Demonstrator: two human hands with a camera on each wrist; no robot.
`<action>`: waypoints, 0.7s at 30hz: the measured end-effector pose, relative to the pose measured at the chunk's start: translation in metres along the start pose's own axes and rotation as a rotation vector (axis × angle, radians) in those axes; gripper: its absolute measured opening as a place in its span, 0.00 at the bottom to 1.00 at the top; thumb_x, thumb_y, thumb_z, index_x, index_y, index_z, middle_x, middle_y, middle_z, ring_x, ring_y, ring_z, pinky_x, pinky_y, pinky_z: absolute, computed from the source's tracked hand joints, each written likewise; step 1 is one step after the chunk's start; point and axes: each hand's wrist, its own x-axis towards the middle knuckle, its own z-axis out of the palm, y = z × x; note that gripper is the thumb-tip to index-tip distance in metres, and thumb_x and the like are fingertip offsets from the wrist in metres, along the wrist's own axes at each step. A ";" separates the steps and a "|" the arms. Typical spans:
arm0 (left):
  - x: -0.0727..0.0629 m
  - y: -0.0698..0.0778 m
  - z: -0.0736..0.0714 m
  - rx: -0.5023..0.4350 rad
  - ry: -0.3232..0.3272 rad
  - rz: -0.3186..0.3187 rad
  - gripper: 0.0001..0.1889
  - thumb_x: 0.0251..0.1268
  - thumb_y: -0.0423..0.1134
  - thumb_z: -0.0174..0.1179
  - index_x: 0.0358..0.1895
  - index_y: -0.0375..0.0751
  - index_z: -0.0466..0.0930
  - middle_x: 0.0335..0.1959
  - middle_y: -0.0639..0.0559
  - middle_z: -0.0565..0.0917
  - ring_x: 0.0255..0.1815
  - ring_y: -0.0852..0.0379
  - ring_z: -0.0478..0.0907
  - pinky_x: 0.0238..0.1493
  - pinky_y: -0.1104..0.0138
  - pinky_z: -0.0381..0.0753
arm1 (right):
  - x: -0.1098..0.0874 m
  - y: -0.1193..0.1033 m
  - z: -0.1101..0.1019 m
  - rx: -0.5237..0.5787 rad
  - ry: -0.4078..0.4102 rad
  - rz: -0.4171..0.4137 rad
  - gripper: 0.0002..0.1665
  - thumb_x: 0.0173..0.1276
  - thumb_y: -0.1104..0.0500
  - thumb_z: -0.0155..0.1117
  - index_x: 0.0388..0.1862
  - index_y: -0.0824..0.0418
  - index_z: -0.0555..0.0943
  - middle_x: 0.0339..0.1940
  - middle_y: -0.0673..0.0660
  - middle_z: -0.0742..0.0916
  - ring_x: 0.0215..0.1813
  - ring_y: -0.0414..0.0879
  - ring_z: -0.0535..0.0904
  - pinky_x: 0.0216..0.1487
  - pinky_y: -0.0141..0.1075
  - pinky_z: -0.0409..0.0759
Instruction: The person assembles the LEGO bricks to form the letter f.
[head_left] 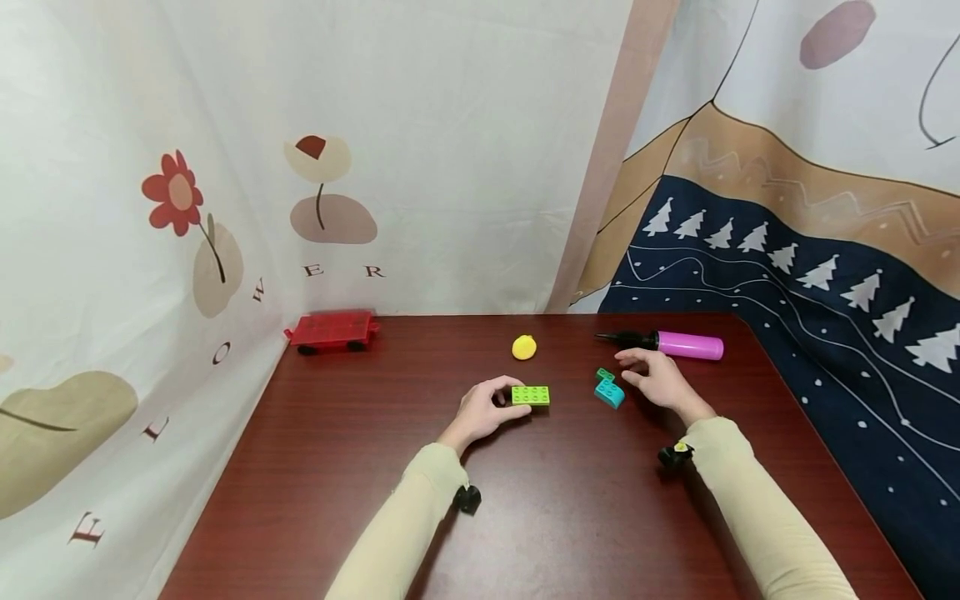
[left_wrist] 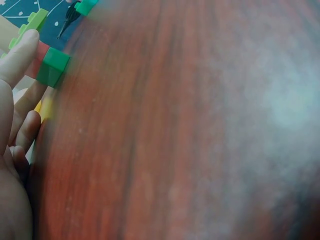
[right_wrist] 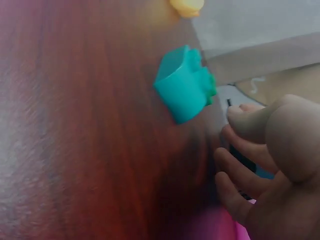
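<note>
My left hand [head_left: 483, 411] holds a lime-green toy building brick [head_left: 531, 395], thumb on its near side and forefinger at its far side. In the left wrist view, a red brick [left_wrist: 39, 61] and a green brick [left_wrist: 53, 67] show beneath the lime one, as a stack. Over on the right, my right hand [head_left: 657, 380] hovers with loosely bent, parted fingers and nothing between them. Just left of its fingertips lie a teal brick [head_left: 609, 393] and a small green brick [head_left: 605, 375], the green one behind the teal; the right wrist view shows the teal brick [right_wrist: 181, 86] larger.
A pink pump [head_left: 688, 345] with a black nozzle lies behind my right hand. Toward the back middle sits a yellow lemon-like toy [head_left: 524, 347]. A red toy wagon [head_left: 333, 331] stands at the back left corner. Printed cloth [head_left: 465, 167] hangs behind the brown table [head_left: 315, 492].
</note>
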 end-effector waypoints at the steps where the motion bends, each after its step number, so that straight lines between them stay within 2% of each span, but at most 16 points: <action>1: 0.000 0.000 0.000 0.001 0.001 -0.001 0.20 0.61 0.58 0.76 0.55 0.67 0.86 0.35 0.63 0.82 0.38 0.62 0.76 0.42 0.62 0.73 | 0.000 0.001 0.001 0.000 -0.012 0.000 0.22 0.74 0.71 0.66 0.65 0.70 0.80 0.58 0.70 0.87 0.56 0.65 0.85 0.61 0.60 0.80; 10: -0.001 -0.001 0.002 -0.006 -0.007 -0.009 0.20 0.62 0.58 0.75 0.56 0.67 0.85 0.36 0.63 0.81 0.39 0.61 0.76 0.43 0.61 0.74 | 0.002 0.002 0.011 0.016 -0.056 -0.040 0.25 0.71 0.71 0.69 0.66 0.69 0.81 0.58 0.70 0.86 0.57 0.66 0.82 0.62 0.61 0.78; 21: 0.000 -0.002 0.001 -0.001 -0.006 -0.005 0.20 0.61 0.59 0.75 0.56 0.67 0.85 0.37 0.63 0.82 0.39 0.62 0.76 0.43 0.61 0.73 | 0.007 0.001 0.025 -0.041 -0.031 -0.079 0.25 0.70 0.68 0.72 0.66 0.67 0.82 0.58 0.68 0.85 0.60 0.63 0.78 0.62 0.58 0.77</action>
